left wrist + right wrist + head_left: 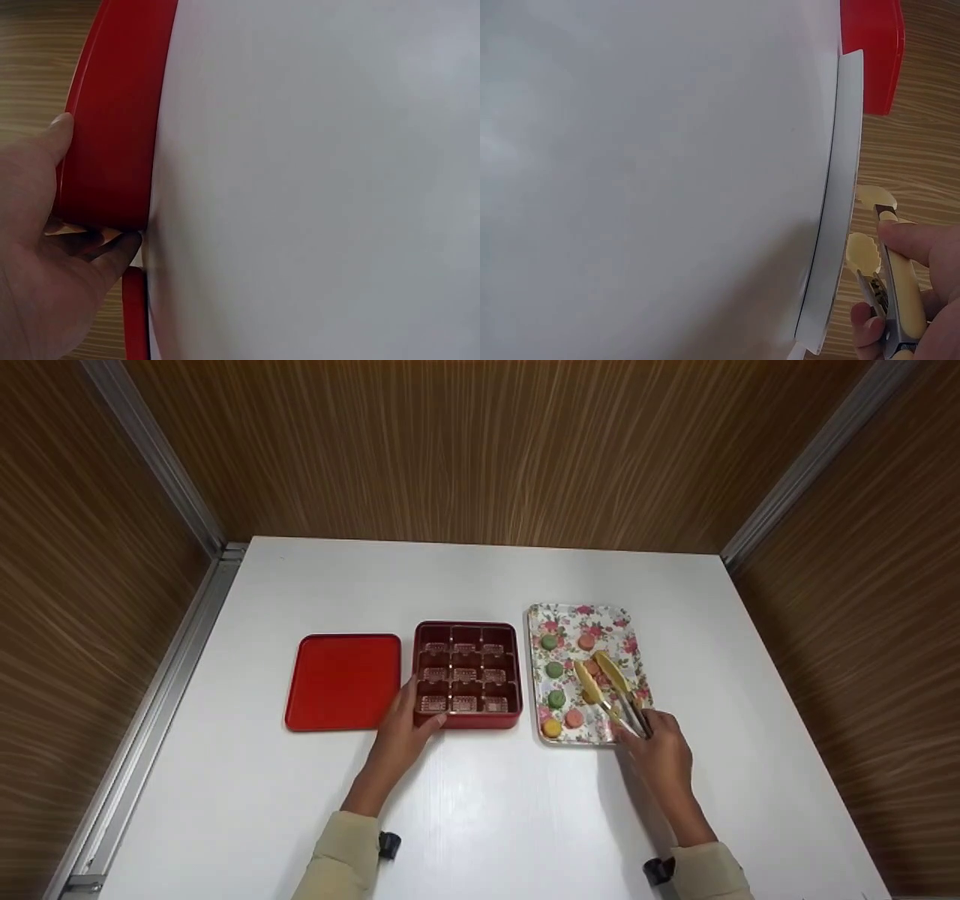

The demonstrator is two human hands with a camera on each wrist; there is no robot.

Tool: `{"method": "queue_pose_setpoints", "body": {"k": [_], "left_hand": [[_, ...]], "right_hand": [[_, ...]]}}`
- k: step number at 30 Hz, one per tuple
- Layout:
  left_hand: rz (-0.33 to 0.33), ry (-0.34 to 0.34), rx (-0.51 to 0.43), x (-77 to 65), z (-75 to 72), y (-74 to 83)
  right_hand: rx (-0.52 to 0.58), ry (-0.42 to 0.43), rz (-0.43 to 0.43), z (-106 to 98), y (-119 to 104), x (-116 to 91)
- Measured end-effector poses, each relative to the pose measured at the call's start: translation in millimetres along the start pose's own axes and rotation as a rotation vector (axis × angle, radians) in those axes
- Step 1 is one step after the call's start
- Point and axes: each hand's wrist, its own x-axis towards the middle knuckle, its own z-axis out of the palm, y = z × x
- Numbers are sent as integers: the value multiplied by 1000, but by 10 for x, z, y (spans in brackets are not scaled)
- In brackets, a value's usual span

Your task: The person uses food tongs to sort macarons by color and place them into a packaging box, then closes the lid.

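Observation:
My left hand (401,735) grips the front left corner of a dark red square box (466,721), thumb at the front rim and fingers along the left side. A clear divider insert (450,687) with several compartments sits inside the box, and no sweets show in it. In my right hand (664,750) is a pair of tongs (621,697) with yellowish tips, their arms spread over a floral tray (615,619). Between the tips lies a pink macaron (592,667). Green macarons (554,670) stand along the tray's left side, with a yellow macaron (552,727) at the front left.
A flat red lid (345,682) lies left of the box, close to my left fingers. All of this rests on a white table (487,810), with wood-grain panels (465,450) behind and at both sides. Another pink macaron (586,641) is farther back on the tray.

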Motion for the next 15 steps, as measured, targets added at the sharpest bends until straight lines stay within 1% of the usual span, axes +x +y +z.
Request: {"method": "queue_pose_setpoints", "body": {"k": [7, 11, 15], "left_hand": [[1, -5, -6, -5, 0, -7], [-5, -12, -6, -5, 3, -7], [-11, -11, -7, -5, 3, -7]], "right_hand": [[-5, -7, 7, 4, 7, 7], [6, 4, 24, -14, 14, 24], [-23, 24, 18, -42, 39, 58]]}}
